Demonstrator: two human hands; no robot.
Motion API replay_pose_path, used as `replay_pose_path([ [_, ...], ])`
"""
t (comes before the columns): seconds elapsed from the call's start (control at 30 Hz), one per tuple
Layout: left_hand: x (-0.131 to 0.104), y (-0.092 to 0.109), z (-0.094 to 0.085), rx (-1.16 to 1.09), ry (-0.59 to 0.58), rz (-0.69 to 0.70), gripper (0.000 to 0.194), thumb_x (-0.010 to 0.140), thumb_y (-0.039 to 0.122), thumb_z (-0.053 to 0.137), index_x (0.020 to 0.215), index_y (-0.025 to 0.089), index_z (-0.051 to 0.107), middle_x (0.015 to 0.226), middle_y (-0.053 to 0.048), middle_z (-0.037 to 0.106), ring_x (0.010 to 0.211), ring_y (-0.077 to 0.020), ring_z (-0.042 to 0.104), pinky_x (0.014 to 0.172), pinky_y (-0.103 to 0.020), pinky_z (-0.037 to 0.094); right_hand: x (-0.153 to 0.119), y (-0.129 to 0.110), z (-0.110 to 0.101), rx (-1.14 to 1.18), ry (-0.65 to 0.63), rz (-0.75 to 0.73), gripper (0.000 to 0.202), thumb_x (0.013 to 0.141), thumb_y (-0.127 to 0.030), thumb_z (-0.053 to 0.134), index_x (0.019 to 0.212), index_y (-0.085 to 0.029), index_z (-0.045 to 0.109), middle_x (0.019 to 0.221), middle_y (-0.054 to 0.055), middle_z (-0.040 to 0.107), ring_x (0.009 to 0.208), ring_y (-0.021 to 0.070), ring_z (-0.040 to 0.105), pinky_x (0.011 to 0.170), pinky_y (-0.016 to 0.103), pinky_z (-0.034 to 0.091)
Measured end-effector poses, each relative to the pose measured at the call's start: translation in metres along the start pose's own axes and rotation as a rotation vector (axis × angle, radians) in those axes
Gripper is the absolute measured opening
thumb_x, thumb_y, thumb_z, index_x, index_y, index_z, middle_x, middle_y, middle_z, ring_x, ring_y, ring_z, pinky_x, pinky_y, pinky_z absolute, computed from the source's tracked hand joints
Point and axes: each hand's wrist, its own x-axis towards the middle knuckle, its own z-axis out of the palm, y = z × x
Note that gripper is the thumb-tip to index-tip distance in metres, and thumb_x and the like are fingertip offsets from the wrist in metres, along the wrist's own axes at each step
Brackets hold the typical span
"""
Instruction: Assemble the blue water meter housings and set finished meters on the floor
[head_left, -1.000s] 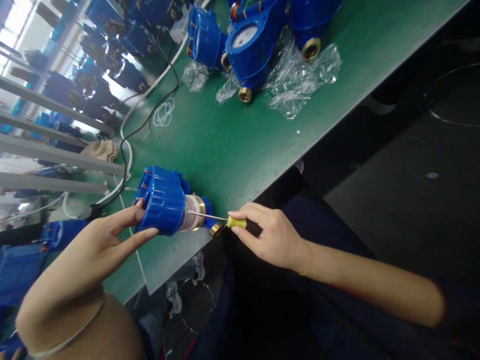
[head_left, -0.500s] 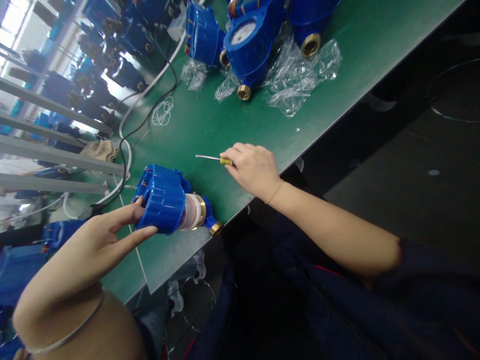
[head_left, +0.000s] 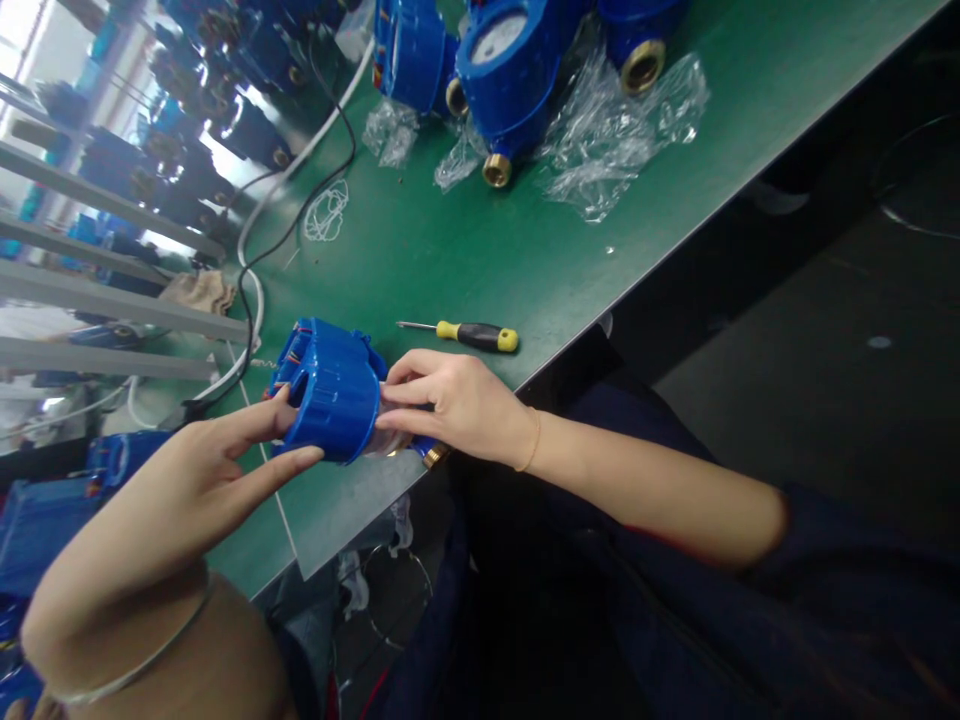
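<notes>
A blue water meter (head_left: 337, 390) lies tilted on the green worktable (head_left: 375, 250), near its front edge. My left hand (head_left: 210, 470) grips the blue housing from the left, thumb below and fingers above. At the other side, my right hand (head_left: 461, 405) pinches the part between the housing and the base, with the fingertips against the housing's rim. Most of that pale, clear middle part and the base is hidden by the right hand; a brass threaded end (head_left: 435, 455) shows below. Just beyond the right hand lies a screwdriver (head_left: 480, 336) with a black and yellow handle.
More blue water meters (head_left: 502, 90) stand at the back among crumpled clear plastic bags (head_left: 600, 150). A white hose (head_left: 300, 165) and black cable (head_left: 349, 130) run along the left, beside a tangle of white string (head_left: 326, 212). Grey rails (head_left: 112, 300) stand at the left.
My right hand has let go of the screwdriver, which now lies on the table, and has moved left onto the water meter's middle part. My left hand keeps its grip.
</notes>
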Motion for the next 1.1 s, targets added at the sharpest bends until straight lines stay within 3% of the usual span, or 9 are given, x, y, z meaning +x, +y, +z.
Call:
replay_pose_path([
  [0.23, -0.001, -0.001, 0.001, -0.001, 0.01, 0.085, 0.046, 0.089, 0.056, 0.057, 0.122, 0.026, 0.068, 0.117, 0.0, 0.074, 0.101, -0.0179, 0.071, 0.092, -0.026, 0.055, 0.006, 0.002, 0.0, 0.073, -0.018, -0.003, 0.019, 0.094, -0.024, 0.064, 0.09, -0.012, 0.079, 0.098, 0.008, 0.072, 0.088, 0.0141, 0.067, 0.079, 0.026, 0.05],
  [0.4, 0.0, 0.002, 0.003, 0.004, 0.02, 0.05, 0.046, 0.087, 0.057, 0.058, 0.117, 0.024, 0.071, 0.117, -0.002, 0.074, 0.107, -0.0233, 0.069, 0.101, -0.035, 0.052, 0.01, 0.011, 0.005, 0.022, 0.047, 0.046, 0.022, 0.096, -0.018, 0.059, 0.085, -0.012, 0.078, 0.095, 0.008, 0.074, 0.087, 0.0153, 0.067, 0.08, 0.029, 0.05],
  [0.57, 0.0, 0.004, -0.001, -0.025, -0.023, -0.016, 0.05, 0.084, 0.06, 0.057, 0.113, 0.023, 0.073, 0.115, -0.004, 0.074, 0.103, -0.0258, 0.07, 0.098, -0.037, 0.054, 0.004, 0.016, 0.001, 0.227, -0.005, 0.003, 0.014, 0.087, -0.024, 0.073, 0.097, -0.016, 0.078, 0.105, 0.007, 0.074, 0.097, 0.0153, 0.069, 0.089, 0.031, 0.052],
  [0.73, -0.002, 0.002, 0.001, -0.021, -0.005, -0.06, 0.053, 0.081, 0.064, 0.057, 0.108, 0.022, 0.074, 0.114, -0.007, 0.075, 0.104, -0.0285, 0.07, 0.101, -0.042, 0.051, 0.006, 0.013, 0.004, 0.286, 0.038, 0.04, 0.009, 0.087, -0.022, 0.072, 0.088, -0.017, 0.079, 0.098, 0.006, 0.076, 0.092, 0.0148, 0.071, 0.086, 0.03, 0.054],
  [0.93, -0.004, 0.0, 0.002, -0.048, -0.013, -0.098, 0.054, 0.078, 0.065, 0.059, 0.106, 0.021, 0.073, 0.116, -0.007, 0.074, 0.107, -0.0293, 0.068, 0.106, -0.045, 0.047, 0.01, 0.014, 0.006, 0.263, 0.059, 0.044, 0.014, 0.091, -0.018, 0.066, 0.085, -0.017, 0.079, 0.097, 0.005, 0.077, 0.092, 0.0146, 0.072, 0.086, 0.031, 0.055],
  [1.1, -0.003, 0.002, 0.001, -0.069, -0.009, -0.096, 0.054, 0.079, 0.064, 0.06, 0.108, 0.021, 0.073, 0.117, -0.007, 0.074, 0.107, -0.0285, 0.068, 0.105, -0.043, 0.048, 0.009, 0.017, 0.005, 0.319, 0.012, 0.041, 0.008, 0.086, -0.021, 0.073, 0.088, -0.017, 0.079, 0.099, 0.005, 0.078, 0.094, 0.0151, 0.072, 0.088, 0.03, 0.055],
])
